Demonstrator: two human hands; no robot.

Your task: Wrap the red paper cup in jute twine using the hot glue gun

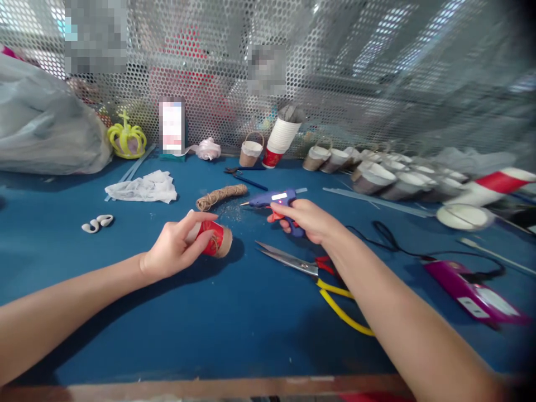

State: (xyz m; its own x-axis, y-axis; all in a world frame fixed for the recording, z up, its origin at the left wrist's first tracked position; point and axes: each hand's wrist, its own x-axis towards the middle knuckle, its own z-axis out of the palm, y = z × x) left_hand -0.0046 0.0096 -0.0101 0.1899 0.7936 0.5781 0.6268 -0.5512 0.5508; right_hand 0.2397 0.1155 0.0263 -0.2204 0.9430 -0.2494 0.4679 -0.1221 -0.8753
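A perforated metal screen (218, 56) stands beyond the blue table (234, 335); left of centre, the left hand (178, 243) has its fingers clamped around a red paper cup (213, 237) banded with twine at one end; right of centre, the right hand (304, 218) grips a blue glue gun (270, 199), its nozzle pointing left; scissors (293, 261) lie nearer, below the gun; a twine bundle (221, 196) lies just beyond the cup.

A cup (225, 244) is in the left fingers (199, 249), with twine (221, 196) just beyond them on the tabletop (234, 335). A glue gun (266, 199) is in the right fingers (285, 210), scissors (295, 262) before them, pliers (253, 182) behind and left, a power strip (450, 279) to their right.
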